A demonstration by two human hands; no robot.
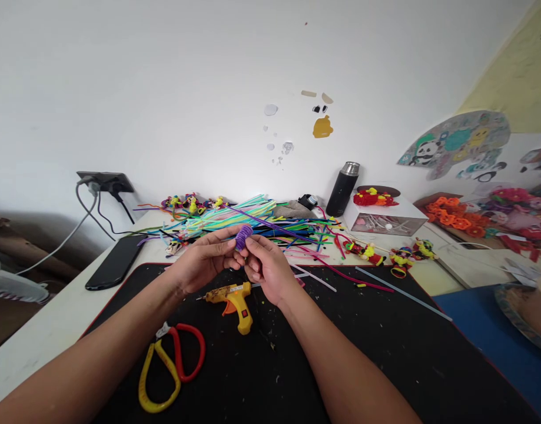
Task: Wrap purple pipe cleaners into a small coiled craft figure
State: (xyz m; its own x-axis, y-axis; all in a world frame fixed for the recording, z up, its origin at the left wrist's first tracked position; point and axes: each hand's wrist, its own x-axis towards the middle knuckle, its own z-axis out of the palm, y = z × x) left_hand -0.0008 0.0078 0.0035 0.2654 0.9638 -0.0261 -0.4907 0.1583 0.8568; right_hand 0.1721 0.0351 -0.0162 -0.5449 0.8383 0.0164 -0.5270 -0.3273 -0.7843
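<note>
Between both hands, above the black mat, is a small coil of purple pipe cleaner. My left hand pinches it from the left with thumb and fingers. On the other side, the thumb and fingers of my right hand are closed on the same coil. A yellow glue gun lies on the mat just below the hands, its nozzle pointing left. Scissors with one red and one yellow handle lie nearer, partly behind my left forearm. Fingertips hide part of the coil's lower end.
A heap of colourful pipe cleaners lies along the wall. A phone rests at left. A black flask, a white box and several small figures stand at right. Clear glue sticks lie on the mat.
</note>
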